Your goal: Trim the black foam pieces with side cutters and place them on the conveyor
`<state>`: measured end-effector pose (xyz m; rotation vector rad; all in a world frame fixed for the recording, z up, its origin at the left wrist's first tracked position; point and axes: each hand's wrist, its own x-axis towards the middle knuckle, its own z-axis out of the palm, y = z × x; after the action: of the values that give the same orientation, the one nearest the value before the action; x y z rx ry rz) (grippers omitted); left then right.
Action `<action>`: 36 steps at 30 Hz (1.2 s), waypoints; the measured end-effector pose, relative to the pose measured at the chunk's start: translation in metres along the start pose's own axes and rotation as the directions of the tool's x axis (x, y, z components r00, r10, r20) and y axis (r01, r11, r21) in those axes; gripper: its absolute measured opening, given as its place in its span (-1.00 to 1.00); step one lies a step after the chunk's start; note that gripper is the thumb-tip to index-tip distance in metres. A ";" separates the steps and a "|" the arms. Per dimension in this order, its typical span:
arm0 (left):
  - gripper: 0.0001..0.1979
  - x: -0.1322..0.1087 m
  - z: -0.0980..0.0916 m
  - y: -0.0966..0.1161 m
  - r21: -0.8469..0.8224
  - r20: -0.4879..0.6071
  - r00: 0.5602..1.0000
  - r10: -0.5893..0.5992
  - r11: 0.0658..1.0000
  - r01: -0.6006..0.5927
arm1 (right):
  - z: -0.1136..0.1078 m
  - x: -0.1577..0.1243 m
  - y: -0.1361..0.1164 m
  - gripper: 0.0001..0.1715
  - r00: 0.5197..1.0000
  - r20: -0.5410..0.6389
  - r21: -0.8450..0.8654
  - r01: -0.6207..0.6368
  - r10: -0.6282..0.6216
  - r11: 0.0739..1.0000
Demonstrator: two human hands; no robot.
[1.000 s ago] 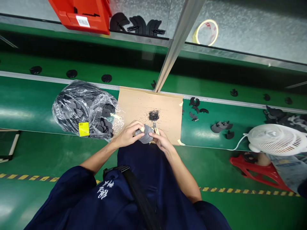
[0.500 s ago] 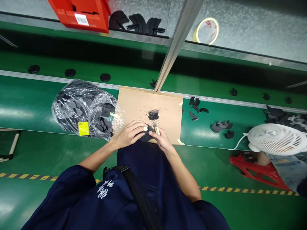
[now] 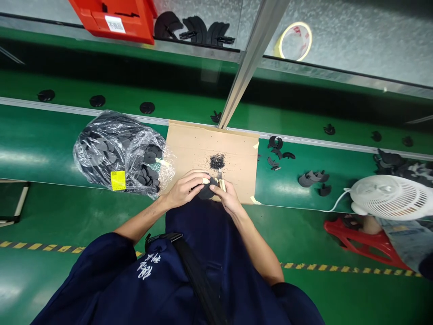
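Both hands hold one flat black piece point(image 3: 205, 191) at the near edge of a cardboard sheet point(image 3: 189, 144). My left hand point(image 3: 184, 188) grips it from the left, with a pale wrap on one finger. My right hand point(image 3: 228, 197) pinches its right side, thumb on top, and a pale strip shows by its fingers. Just beyond the hands lies a heap of small black bits point(image 3: 217, 161), with specks scattered around. Whether the right hand also holds a tool cannot be made out.
Left of the cardboard sits a clear plastic bag point(image 3: 115, 149) of black pieces. To the right are loose black parts point(image 3: 309, 178), a white fan point(image 3: 389, 196) and a person on a red stool point(image 3: 365, 246). A metal post point(image 3: 252, 49) rises behind the cardboard; parts lie on the belt beyond.
The view has shifted very slightly. Both hands keep their hold on the black piece, which looks turned a little flatter to the camera.
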<state>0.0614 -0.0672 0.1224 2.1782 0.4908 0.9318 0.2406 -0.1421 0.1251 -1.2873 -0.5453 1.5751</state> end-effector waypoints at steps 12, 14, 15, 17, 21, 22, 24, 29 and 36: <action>-0.64 -0.002 -0.006 -0.003 -0.236 0.224 0.854 -0.469 0.824 0.515 | 0.000 -0.007 -0.006 -0.52 0.990 0.010 -0.238 0.137 -0.138 0.962; -0.67 0.000 -0.010 -0.003 -0.256 0.273 0.846 -0.458 0.813 0.522 | -0.001 -0.009 -0.011 -0.55 0.981 0.039 -0.339 0.192 -0.190 0.921; -0.68 0.001 -0.012 -0.002 -0.238 0.278 0.849 -0.448 0.825 0.513 | -0.002 -0.010 -0.014 -0.56 0.972 0.058 -0.394 0.231 -0.227 0.889; -0.72 0.003 -0.016 0.002 -0.155 0.281 0.862 -0.422 0.866 0.475 | -0.004 -0.011 -0.020 -0.61 0.942 0.098 -0.498 0.325 -0.320 0.804; -0.76 0.008 -0.021 0.010 -0.016 0.287 0.887 -0.363 0.924 0.383 | -0.005 -0.012 -0.029 -0.78 0.855 0.215 -0.619 0.493 -0.472 0.611; -0.75 0.009 -0.021 0.012 -0.012 0.274 0.891 -0.362 0.925 0.380 | -0.005 -0.013 -0.030 -0.83 0.835 0.237 -0.626 0.522 -0.496 0.579; -0.73 0.010 -0.021 0.015 -0.035 0.221 0.901 -0.374 0.920 0.390 | -0.004 -0.015 -0.032 -0.88 0.804 0.247 -0.620 0.560 -0.541 0.549; -0.76 0.016 -0.020 0.024 -0.124 0.031 0.962 -0.272 0.954 0.273 | -0.001 -0.021 -0.031 -0.96 0.756 0.211 -0.581 0.607 -0.620 0.542; -0.76 0.022 -0.020 0.033 -0.130 -0.129 0.988 -0.088 0.989 0.071 | 0.000 -0.026 -0.032 -0.90 0.705 0.213 -0.556 0.657 -0.677 0.509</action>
<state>0.0637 -0.0676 0.1665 1.9782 0.5647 1.0416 0.2518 -0.1519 0.1630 -1.2973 -1.4285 0.7095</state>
